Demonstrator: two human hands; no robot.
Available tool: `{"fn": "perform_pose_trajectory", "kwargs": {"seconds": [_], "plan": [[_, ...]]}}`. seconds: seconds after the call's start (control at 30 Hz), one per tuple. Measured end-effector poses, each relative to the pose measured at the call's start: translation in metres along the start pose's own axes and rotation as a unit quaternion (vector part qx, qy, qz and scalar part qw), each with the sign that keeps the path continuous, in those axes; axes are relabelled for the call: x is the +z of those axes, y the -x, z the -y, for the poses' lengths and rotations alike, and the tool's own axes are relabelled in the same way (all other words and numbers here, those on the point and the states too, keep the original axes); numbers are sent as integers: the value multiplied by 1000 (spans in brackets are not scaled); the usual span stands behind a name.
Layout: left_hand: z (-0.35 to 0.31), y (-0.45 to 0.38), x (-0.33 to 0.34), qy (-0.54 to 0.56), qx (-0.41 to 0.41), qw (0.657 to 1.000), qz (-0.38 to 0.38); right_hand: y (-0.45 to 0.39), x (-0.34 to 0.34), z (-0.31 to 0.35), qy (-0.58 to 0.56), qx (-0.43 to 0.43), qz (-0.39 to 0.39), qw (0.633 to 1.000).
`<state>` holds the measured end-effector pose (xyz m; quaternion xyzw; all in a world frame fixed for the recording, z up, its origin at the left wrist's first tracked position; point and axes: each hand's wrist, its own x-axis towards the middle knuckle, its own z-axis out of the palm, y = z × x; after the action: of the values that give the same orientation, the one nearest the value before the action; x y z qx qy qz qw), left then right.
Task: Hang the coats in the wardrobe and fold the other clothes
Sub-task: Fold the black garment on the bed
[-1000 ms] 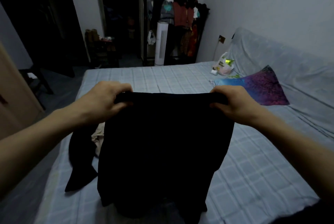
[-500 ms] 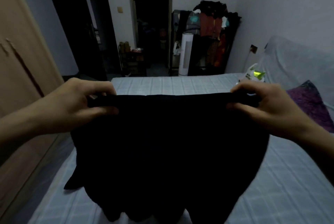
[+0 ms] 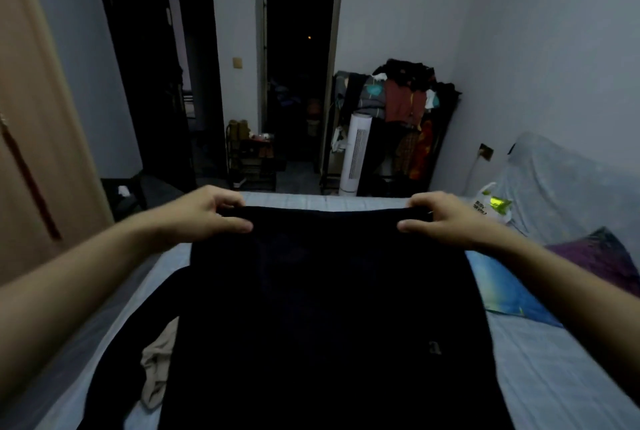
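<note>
A black garment (image 3: 329, 318) hangs spread out in front of me above the bed (image 3: 554, 377). My left hand (image 3: 204, 214) pinches its top edge at the left corner, and my right hand (image 3: 440, 218) pinches the top edge at the right corner. A small pale logo shows low on the garment's right side. Beneath it on the bed lie a beige garment (image 3: 157, 370) and another dark garment (image 3: 138, 325), both partly hidden. The wooden wardrobe door (image 3: 38, 138) stands at the left.
A loaded clothes rack (image 3: 405, 107) and a white tower fan (image 3: 356, 152) stand beyond the bed's far end. A colourful pillow (image 3: 512, 287) and a white plastic bag (image 3: 491, 204) lie on the right. A shoe shelf (image 3: 252, 155) stands beside a dark doorway.
Both hands have lifted the black garment higher and held it stretched wide. My view has tilted up, showing more of the far wall and doorway.
</note>
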<state>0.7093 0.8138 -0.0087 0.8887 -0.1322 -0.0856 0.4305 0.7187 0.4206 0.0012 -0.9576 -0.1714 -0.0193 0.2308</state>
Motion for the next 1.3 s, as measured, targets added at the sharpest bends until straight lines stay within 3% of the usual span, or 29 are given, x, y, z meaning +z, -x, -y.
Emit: {"fn": "perform_pose_trajectory", "kwargs": {"seconds": [0.1, 0.2, 0.3, 0.4, 0.47, 0.57, 0.7, 0.77, 0.8, 0.83, 0.9, 0.93, 0.97, 1.03, 1.1, 1.17, 1.3], "plan": [[13, -51, 16, -67, -75, 985, -140, -55, 35, -8, 55, 93, -27, 994], [2, -68, 33, -54, -96, 966, -232, -81, 61, 5, -93, 172, -60, 979], [-22, -56, 53, 28, -81, 962, -259, -73, 79, 29, -224, 174, -106, 953], [-55, -22, 90, 35, -20, 956, -292, -39, 90, 68, -309, 124, -168, 928], [-76, 6, 113, 60, 18, 958, -281, -10, 86, 93, -357, 79, -178, 914], [-97, 44, 128, 138, 52, 966, -212, 37, 67, 118, -439, 5, -133, 888], [-124, 92, 125, 218, 99, 967, -90, 79, 50, 125, -357, -51, -158, 919], [-130, 120, 120, 177, 102, 977, -57, 93, 43, 125, -327, -75, -139, 932], [-129, 133, 117, 119, 115, 982, -91, 101, 40, 126, -300, -91, -125, 941], [-124, 144, 113, 34, 141, 975, -167, 108, 37, 128, -278, -105, -114, 948], [-112, 168, 104, -130, 206, 915, -323, 122, 35, 132, -273, -111, -107, 949], [-106, 177, 100, -168, 213, 896, -350, 130, 35, 134, -286, -109, -108, 946], [-101, 183, 96, -176, 200, 906, -329, 138, 35, 135, -303, -107, -106, 941], [-95, 190, 91, -142, 128, 963, -189, 154, 38, 136, -335, -105, -84, 932], [-90, 193, 90, -51, 85, 993, -66, 170, 39, 139, -358, -108, -54, 926], [-90, 198, 93, 30, 84, 996, 8, 183, 41, 142, -367, -116, -33, 923], [-94, 216, 99, 84, 115, 989, 41, 206, 42, 152, -383, -116, -46, 915]]}}
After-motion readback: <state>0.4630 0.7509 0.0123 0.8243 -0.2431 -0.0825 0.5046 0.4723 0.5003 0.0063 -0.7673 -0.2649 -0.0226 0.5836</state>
